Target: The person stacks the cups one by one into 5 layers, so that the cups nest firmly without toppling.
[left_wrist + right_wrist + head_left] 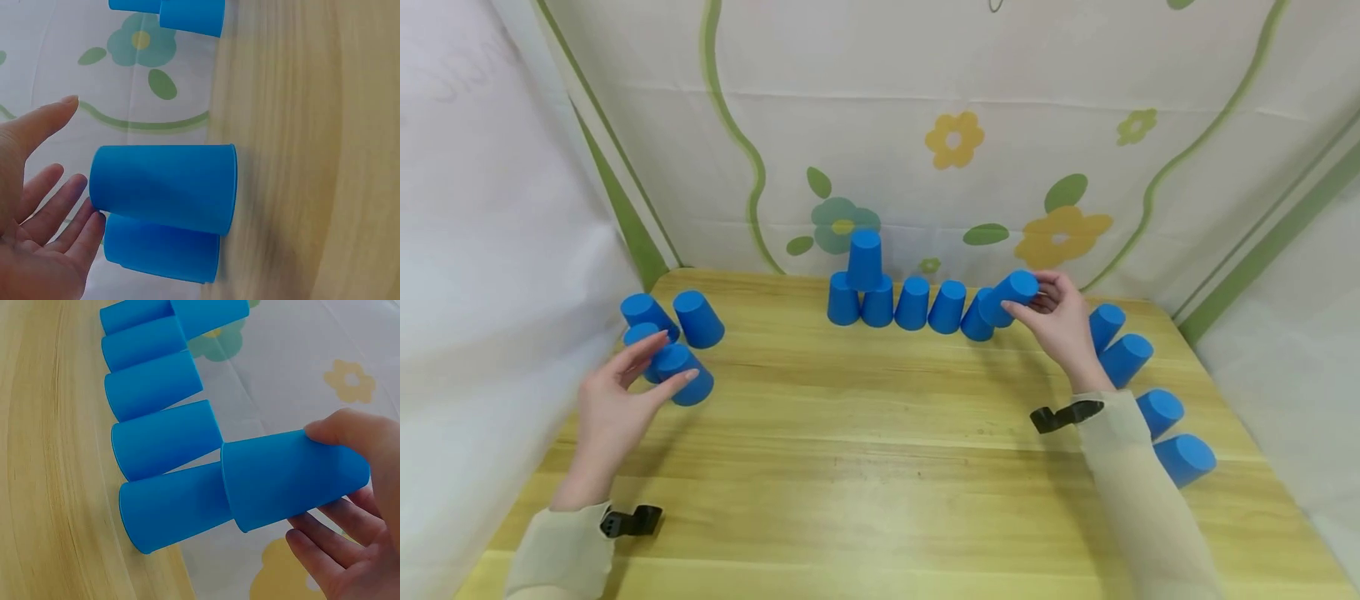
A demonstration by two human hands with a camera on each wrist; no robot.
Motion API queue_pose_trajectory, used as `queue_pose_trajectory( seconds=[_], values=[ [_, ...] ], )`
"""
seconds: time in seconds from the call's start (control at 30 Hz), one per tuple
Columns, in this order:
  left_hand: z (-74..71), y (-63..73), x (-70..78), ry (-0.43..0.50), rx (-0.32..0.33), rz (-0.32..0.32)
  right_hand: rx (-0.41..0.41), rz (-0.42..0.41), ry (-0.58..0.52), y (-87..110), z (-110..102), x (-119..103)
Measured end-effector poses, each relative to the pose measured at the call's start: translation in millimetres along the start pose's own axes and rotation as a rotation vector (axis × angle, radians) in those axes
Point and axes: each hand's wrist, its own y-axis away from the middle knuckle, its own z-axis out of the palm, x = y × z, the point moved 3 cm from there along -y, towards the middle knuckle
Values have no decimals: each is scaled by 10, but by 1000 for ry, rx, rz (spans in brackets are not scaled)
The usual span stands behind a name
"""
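My right hand (1060,321) pinches a blue cup (287,478) between thumb and fingers, its closed end up. The held cup tilts and overlaps the upper part of the end cup (178,506) in a row of several upside-down blue cups (947,308). On the row's two left cups stands another blue cup (865,260). At the left, my left hand (621,400) is spread beside the nearest blue cup (688,379) of a small group. In the left wrist view, its thumb stands away from that cup, with fingertips right at the closed end.
Behind the left hand stand more blue cups (698,321). Several blue cups (1126,358) line the right side of the wooden table (880,500), partly hidden by the right arm. A flower-patterned curtain (850,108) hangs close behind the row.
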Motion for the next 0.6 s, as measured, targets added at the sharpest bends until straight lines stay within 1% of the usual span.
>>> queue_pose_trajectory(
  seconds=[0.1, 0.23, 0.43, 0.6],
  values=[
    [-14, 10, -32, 7, 15, -20, 7, 0, 4, -30, 32, 21],
    [-23, -1, -65, -8, 9, -39, 8, -3, -7, -52, 50, 39],
    [-21, -49, -154, -31, -47, -57, 15, 2, -27, -73, 72, 10],
    [-2, -84, -226, -41, -100, -83, 8, -32, -46, -156, 150, -41]
  ],
)
